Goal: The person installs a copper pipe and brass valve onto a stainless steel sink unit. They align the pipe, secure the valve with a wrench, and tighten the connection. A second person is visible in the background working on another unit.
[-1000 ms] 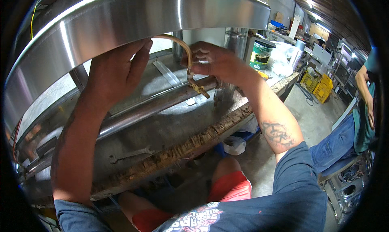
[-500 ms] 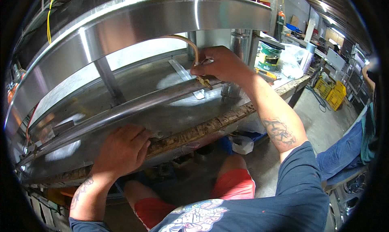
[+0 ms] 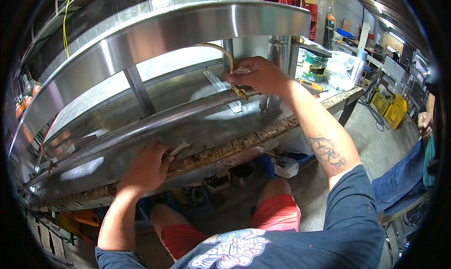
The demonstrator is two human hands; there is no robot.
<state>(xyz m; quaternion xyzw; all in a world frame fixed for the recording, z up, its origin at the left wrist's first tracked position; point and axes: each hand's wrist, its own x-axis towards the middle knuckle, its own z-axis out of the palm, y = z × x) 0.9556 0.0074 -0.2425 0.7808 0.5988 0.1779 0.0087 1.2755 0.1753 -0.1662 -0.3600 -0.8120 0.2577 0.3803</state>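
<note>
My left hand (image 3: pixel 144 168) is closed on an open-end wrench (image 3: pixel 182 146) low over the bench, the wrench's jaw jutting out past my fingers. My right hand (image 3: pixel 264 76) pinches a thin copper tube (image 3: pixel 231 62) that curves down from under the stainless steel rim. Below those fingertips a brass fitting (image 3: pixel 240 91) sits at the tube's end, beside a long steel pipe (image 3: pixel 188 107). A small whitish piece (image 3: pixel 242 71) shows at the right fingers; its kind is unclear.
A wide stainless steel frame (image 3: pixel 164 43) arches over the wooden-edged bench (image 3: pixel 225 147). Farther right are a green bucket (image 3: pixel 314 65), a plastic bag (image 3: pixel 342 69) and an orange-handled tool (image 3: pixel 311 86). Another person's hand (image 3: pixel 425 121) shows at the right edge.
The view has shifted slightly. The wrench in my left hand, blurred before, now shows clearly. My right hand stays at the copper tube and brass fitting.
</note>
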